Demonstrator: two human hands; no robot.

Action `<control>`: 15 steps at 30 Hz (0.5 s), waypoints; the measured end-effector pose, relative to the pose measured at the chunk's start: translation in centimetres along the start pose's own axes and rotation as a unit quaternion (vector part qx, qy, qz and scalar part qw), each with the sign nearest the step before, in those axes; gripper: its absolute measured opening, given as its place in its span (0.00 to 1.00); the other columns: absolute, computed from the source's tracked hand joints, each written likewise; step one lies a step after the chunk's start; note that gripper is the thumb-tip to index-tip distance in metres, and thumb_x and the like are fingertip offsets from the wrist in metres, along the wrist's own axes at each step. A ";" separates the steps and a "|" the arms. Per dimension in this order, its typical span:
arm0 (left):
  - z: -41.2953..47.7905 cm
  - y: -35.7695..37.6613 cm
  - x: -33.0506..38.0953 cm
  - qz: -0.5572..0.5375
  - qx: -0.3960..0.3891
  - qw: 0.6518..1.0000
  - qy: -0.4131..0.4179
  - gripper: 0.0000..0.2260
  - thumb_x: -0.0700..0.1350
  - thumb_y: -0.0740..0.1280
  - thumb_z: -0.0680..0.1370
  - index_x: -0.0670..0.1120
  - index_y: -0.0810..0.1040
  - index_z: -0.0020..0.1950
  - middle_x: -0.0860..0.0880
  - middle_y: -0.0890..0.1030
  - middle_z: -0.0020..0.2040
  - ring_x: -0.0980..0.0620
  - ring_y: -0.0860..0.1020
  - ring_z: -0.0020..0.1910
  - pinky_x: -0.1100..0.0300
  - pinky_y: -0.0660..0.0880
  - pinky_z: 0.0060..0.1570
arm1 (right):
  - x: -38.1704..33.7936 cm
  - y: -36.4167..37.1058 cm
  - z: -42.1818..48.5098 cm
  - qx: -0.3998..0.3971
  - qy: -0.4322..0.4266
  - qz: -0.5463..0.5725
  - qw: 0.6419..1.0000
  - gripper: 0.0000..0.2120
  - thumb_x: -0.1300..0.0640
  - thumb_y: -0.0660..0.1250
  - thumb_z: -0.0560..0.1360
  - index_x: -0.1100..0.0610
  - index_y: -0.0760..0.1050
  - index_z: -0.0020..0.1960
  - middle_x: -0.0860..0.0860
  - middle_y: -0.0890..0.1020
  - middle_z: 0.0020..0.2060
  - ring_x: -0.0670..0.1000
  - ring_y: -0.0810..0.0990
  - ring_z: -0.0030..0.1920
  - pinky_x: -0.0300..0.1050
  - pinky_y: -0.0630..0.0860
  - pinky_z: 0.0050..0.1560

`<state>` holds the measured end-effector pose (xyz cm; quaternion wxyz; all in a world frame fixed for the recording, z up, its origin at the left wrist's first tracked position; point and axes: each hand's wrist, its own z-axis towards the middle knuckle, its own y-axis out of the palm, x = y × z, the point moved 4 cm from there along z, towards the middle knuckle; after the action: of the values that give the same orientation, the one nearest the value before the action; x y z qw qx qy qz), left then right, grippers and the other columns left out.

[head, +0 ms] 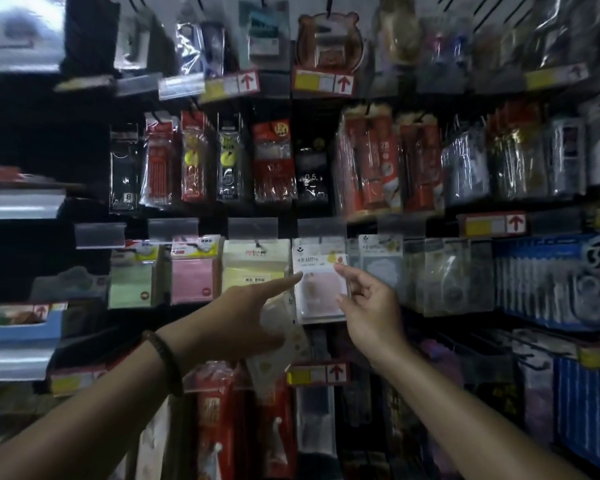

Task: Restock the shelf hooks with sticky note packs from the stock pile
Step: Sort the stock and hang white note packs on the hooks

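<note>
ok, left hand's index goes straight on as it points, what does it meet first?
Probably the hanging pink note pack: the left hand, gripping spare packs, points at its left edge, nearly touching; depth unclear. The right hand pinches its other edge.

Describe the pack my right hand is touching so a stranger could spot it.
Find the hanging row beneath the red pen packs. Between the yellow pad and a grey-blue one hangs the pale pink pack. Only it pairs pink notes with a white header.

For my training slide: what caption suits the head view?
Right hand pinches a sticky note pack by its edge at the shelf while the left hand points at it.
</note>
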<state>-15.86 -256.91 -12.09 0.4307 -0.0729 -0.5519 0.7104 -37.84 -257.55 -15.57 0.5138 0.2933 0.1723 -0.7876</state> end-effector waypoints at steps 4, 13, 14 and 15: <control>2.2 -0.8 -0.4 0.053 0.005 0.999 -0.010 0.50 0.41 0.76 0.78 0.76 0.48 0.80 0.46 0.79 0.67 0.53 0.84 0.37 0.59 0.84 0.34 | 0.3 0.4 1.7 0.005 -0.028 -0.011 1.000 0.25 0.69 0.68 0.81 0.42 0.81 0.67 0.37 0.80 0.69 0.35 0.78 0.68 0.33 0.77 0.64; 5.3 -0.8 -1.0 0.098 0.002 0.995 0.013 0.52 0.42 0.78 0.76 0.73 0.46 0.82 0.47 0.69 0.81 0.45 0.86 0.52 0.49 0.87 0.42 | 1.2 0.0 3.5 -0.001 -0.026 -0.047 0.999 0.25 0.69 0.68 0.81 0.47 0.79 0.71 0.37 0.77 0.70 0.32 0.74 0.67 0.26 0.73 0.62; 5.5 -0.8 -1.0 0.099 -0.002 0.995 0.009 0.52 0.42 0.78 0.76 0.72 0.46 0.83 0.47 0.71 0.80 0.47 0.87 0.49 0.51 0.87 0.40 | 1.4 0.1 3.6 -0.002 -0.017 -0.056 0.998 0.25 0.69 0.68 0.81 0.49 0.78 0.72 0.38 0.76 0.71 0.32 0.75 0.64 0.25 0.73 0.60; 5.7 -0.7 -0.8 0.102 -0.005 0.995 0.002 0.51 0.42 0.78 0.76 0.70 0.48 0.83 0.47 0.71 0.79 0.49 0.87 0.47 0.53 0.87 0.39 | 1.6 0.1 3.7 -0.003 -0.008 -0.068 0.998 0.25 0.69 0.68 0.81 0.50 0.77 0.73 0.38 0.76 0.71 0.33 0.76 0.63 0.24 0.73 0.58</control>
<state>-18.28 -261.60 -9.62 0.3568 -0.1326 -0.5442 0.7476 -39.28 -260.88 -13.73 0.4614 0.2727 0.1904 -0.8225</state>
